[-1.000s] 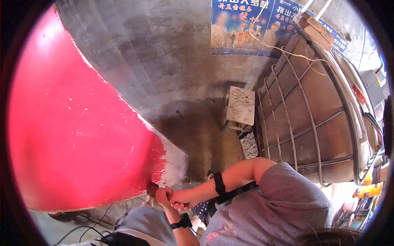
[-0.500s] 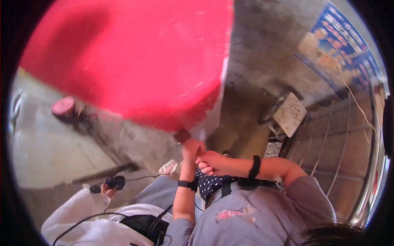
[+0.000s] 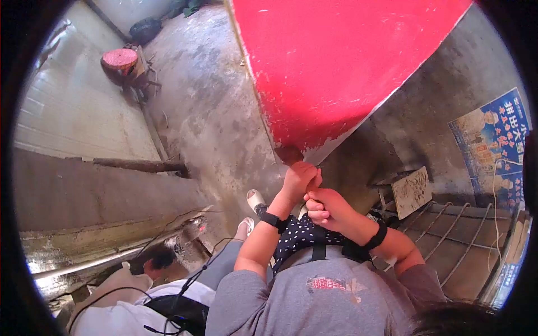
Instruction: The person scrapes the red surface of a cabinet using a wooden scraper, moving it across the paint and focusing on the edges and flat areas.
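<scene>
A large red board [image 3: 347, 61] with a scuffed, pale edge tapers to a corner just in front of my hands. My left hand [image 3: 301, 180] is closed, right below a dark brown patch [image 3: 289, 154] at that corner. Against it, slightly lower and to the right, sits my right hand [image 3: 330, 208], its fingers curled into a fist with the thumb side toward the left hand. I cannot tell what lies inside the fingers. Black bands are on both wrists.
A person in white [image 3: 117, 313] with cables is close at my lower left. A pink-topped stool [image 3: 120, 59] stands by the far-left wall. On the right are a small white board [image 3: 412, 192], a metal rack [image 3: 448, 235] and a blue poster [image 3: 496, 145].
The view has turned, so the red board and both hands now appear farther right. Both hands remain closed together near its corner. The other person's black handheld object is out of sight.
</scene>
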`<action>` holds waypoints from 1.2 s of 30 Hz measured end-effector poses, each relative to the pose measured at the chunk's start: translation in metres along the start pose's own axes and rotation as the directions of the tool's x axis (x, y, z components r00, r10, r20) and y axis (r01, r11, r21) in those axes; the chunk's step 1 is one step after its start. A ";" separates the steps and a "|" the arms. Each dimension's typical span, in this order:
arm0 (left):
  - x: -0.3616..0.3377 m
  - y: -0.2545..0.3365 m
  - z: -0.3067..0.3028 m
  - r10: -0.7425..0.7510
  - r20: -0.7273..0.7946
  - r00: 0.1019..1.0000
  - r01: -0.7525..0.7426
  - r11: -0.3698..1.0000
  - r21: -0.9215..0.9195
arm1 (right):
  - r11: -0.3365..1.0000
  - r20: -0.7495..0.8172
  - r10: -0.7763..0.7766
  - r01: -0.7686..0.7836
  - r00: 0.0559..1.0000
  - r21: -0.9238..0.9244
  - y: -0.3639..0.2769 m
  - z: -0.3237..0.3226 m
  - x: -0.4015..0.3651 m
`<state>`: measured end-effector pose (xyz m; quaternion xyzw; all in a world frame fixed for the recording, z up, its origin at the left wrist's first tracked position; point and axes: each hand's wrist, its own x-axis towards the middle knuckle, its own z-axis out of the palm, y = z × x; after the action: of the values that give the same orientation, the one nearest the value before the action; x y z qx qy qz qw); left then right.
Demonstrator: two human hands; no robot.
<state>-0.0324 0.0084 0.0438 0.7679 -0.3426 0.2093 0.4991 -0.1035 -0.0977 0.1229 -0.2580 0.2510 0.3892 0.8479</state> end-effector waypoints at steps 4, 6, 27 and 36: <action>0.012 0.018 -0.013 0.107 -0.039 0.994 -0.109 0.993 -0.055 | 0.995 0.024 0.001 0.001 1.000 -0.098 0.008 0.022 -0.024; 0.021 0.030 -0.019 0.125 -0.049 0.991 -0.128 0.989 -0.070 | 0.991 0.022 0.008 -0.005 1.000 -0.130 0.007 0.034 -0.038; -0.016 -0.008 -0.001 0.067 0.072 0.995 -0.059 0.993 -0.099 | 0.984 -0.087 -0.023 0.008 0.996 -0.177 0.014 0.006 0.001; -0.017 0.006 -0.006 -0.029 0.335 0.942 0.043 0.998 -0.034 | 0.992 -0.066 -0.028 0.019 0.997 -0.125 0.024 -0.024 0.007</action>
<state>-0.0483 0.0180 0.0390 0.7879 -0.4125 0.0600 0.4533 -0.1236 -0.0957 0.0944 -0.3261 0.2518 0.3851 0.8258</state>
